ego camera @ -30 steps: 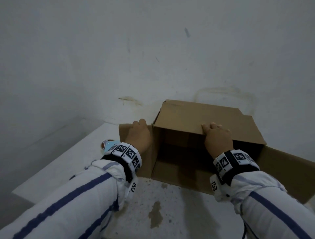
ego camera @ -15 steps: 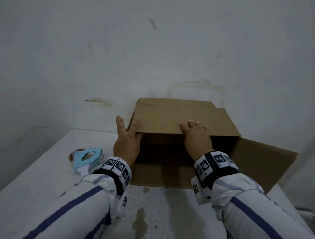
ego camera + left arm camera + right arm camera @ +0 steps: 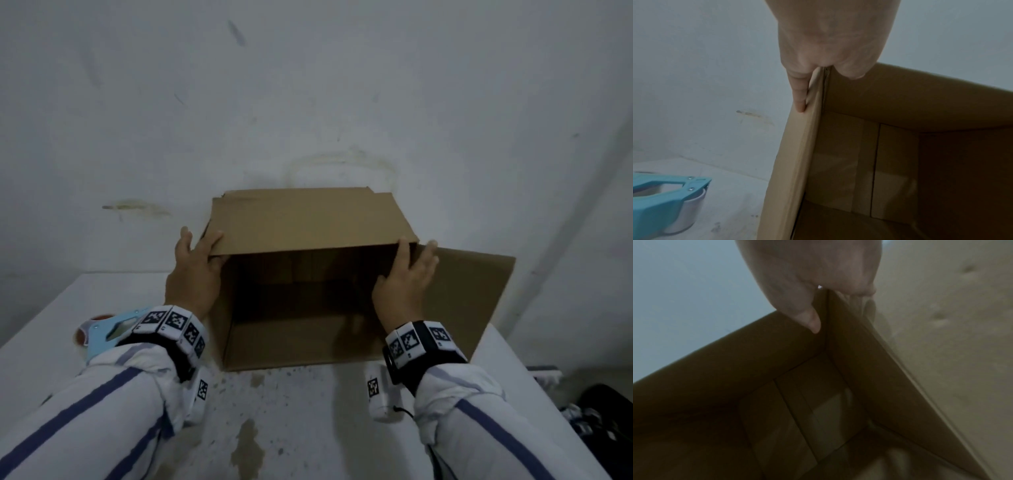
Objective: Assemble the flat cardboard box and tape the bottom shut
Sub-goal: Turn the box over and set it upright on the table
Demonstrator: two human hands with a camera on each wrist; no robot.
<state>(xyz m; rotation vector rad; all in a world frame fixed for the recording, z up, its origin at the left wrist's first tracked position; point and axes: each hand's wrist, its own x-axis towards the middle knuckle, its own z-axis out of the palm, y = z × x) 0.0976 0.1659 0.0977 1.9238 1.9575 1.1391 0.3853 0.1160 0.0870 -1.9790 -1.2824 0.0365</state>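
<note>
A brown cardboard box [image 3: 308, 222] lies on its side on the white table [image 3: 308, 428], its open mouth facing me. My left hand [image 3: 200, 241] pinches the upper left corner, with a finger [image 3: 799, 95] along the outside of the left wall. At the upper right corner my right hand [image 3: 416, 251] pinches the right wall, thumb [image 3: 809, 319] inside and fingers behind. One flap [image 3: 472, 298] stands out to the right. Deep inside, the closed far flaps [image 3: 875, 170] meet at a seam under a shiny strip of tape.
A light blue tape dispenser [image 3: 102, 330] sits on the table left of my left wrist. A white wall [image 3: 308, 85] rises right behind the box. Dark objects [image 3: 603, 411] lie beyond the table's right edge. The tabletop is stained in front of the box.
My right hand has slid from the top panel's front edge to the right corner. My left hand has gone from the left flap up to the top left corner, and that flap has folded out of sight.
</note>
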